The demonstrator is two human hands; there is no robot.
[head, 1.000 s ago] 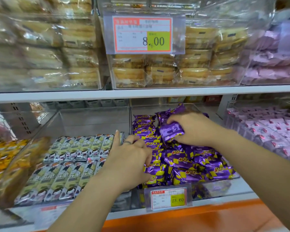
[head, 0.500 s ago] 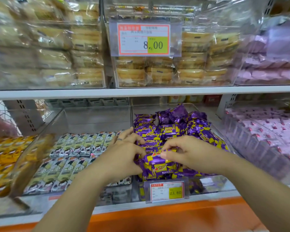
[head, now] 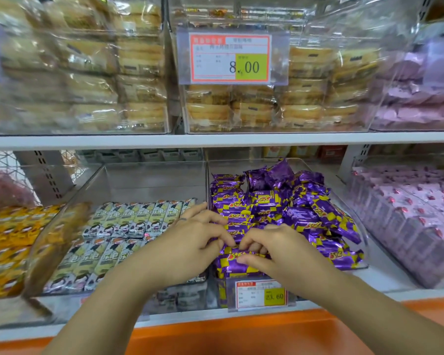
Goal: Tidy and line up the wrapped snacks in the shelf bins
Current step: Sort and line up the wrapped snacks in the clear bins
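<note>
Several purple and yellow wrapped snacks (head: pixel 300 211) lie heaped in a clear bin (head: pixel 363 234) on the lower shelf. At the bin's front, one purple snack (head: pixel 237 263) lies flat on a low stack. My left hand (head: pixel 192 242) pinches its left end and my right hand (head: pixel 269 248) grips its right end with thumb and fingers. The two hands almost touch above it. The snacks at the back of the bin lie jumbled, tilted at mixed angles.
A clear bin (head: pixel 149 180) to the left holds rows of pale green wrapped snacks (head: pixel 128 219). Yellow packs (head: pixel 5 239) sit far left, pink packs (head: pixel 415 213) far right. A price tag (head: pixel 260 294) hangs on the bin's front. Upper shelf bins (head: pixel 267 98) hold stacked cakes.
My right hand has come from the back of the bin to the front with a purple snack. Both hands have since closed in on it, lowering it onto the front stack.
</note>
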